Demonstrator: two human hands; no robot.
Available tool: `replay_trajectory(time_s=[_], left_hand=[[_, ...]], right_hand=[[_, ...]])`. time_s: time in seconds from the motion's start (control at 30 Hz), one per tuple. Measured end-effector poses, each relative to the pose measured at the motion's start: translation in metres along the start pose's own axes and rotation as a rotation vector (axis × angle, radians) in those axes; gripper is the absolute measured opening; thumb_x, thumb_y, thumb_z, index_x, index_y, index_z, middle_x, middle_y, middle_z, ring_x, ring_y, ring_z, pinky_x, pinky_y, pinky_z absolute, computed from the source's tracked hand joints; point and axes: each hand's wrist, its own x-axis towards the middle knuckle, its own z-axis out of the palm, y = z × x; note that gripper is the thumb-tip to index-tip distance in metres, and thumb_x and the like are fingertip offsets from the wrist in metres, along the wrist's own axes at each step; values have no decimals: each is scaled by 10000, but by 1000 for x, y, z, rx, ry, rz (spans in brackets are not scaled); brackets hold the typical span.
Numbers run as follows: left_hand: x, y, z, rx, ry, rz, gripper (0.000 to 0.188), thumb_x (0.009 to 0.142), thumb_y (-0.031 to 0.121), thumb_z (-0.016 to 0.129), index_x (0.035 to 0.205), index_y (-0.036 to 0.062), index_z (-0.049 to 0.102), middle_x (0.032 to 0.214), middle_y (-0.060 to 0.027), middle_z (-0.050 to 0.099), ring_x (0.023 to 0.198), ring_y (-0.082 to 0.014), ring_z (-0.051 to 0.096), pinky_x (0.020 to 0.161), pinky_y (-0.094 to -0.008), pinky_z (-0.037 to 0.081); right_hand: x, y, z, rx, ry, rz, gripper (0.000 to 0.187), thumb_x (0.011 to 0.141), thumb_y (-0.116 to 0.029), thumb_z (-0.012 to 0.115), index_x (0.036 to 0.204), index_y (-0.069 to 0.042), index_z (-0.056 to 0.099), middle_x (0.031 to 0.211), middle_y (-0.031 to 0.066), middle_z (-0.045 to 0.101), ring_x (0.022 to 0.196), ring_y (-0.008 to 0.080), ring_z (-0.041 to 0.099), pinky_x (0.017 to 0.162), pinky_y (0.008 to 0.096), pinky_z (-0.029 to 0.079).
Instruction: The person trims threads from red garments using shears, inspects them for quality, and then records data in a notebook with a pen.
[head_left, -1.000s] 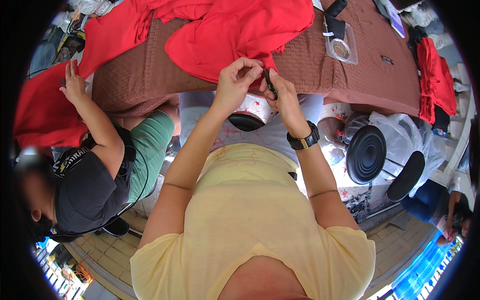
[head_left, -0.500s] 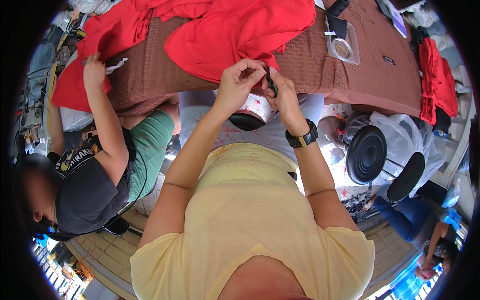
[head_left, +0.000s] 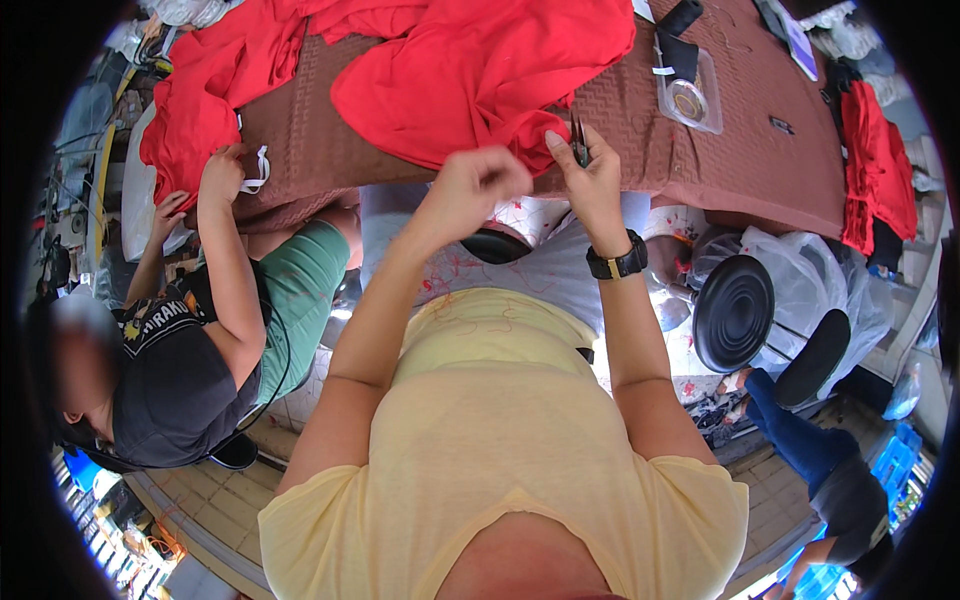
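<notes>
A large piece of red cloth (head_left: 470, 80) lies bunched on the brown-covered table (head_left: 300, 140) in front of me. My right hand (head_left: 597, 190), with a dark watch on its wrist, is closed round a small pair of thread snips (head_left: 579, 145). Their blades point away from me, and my right thumb reaches over the near edge of the cloth. My left hand (head_left: 475, 190) is smeared by motion just in front of that edge, its fingers bent. Whether it holds anything cannot be made out.
At the left a co-worker handles more red cloth (head_left: 200, 110) with a white strip. A plastic tray (head_left: 705, 110) with a tape roll stands at the table's right. Red garments (head_left: 870, 170) hang farther right. Black stools (head_left: 733, 310) and plastic bags (head_left: 810, 270) stand below.
My hands have drawn apart, and the left one is moving. The snips have turned upright in my right hand. The co-worker's hands have shifted on the cloth; another person at lower right has moved.
</notes>
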Motion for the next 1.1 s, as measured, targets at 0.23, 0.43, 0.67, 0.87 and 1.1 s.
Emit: replay_trajectory(time_s=[0.23,0.43,0.67,0.87,1.1], left_hand=[[-14,31,10,300,391,96,248,867,107,721,1078,25,621,889,-98,666,835,-186,669,751,-313,513],[16,20,-12,119,496,364,188,927,44,638,1085,8,543,984,-91,628,903,-172,620,845,-283,485],[3,33,-26,254,392,417,46,926,7,643,967,-1,623,930,-49,653,880,-106,624,830,-250,483],[-15,14,-41,-305,585,294,25,939,23,632,932,-1,636,846,-20,668,772,-105,621,732,-227,495],[-44,36,-32,283,160,78,173,877,94,716,965,-11,610,823,-48,613,702,-127,545,639,-279,474]], right_hand=[[1,-9,10,44,-108,24,170,960,-164,644,979,4,660,775,-54,557,715,29,449,637,224,384],[2,-28,11,101,-187,155,179,993,-196,611,871,-66,602,709,-101,419,620,8,336,529,219,263],[6,-37,18,229,-331,229,202,1017,-225,583,857,-103,590,671,-116,374,536,-12,294,472,205,212],[11,-32,21,309,-207,280,239,1016,-237,589,805,-126,575,644,-119,375,506,-13,287,457,207,203],[9,-29,10,322,-225,308,220,1024,-265,573,853,-129,605,665,-104,436,511,6,317,475,209,219]])
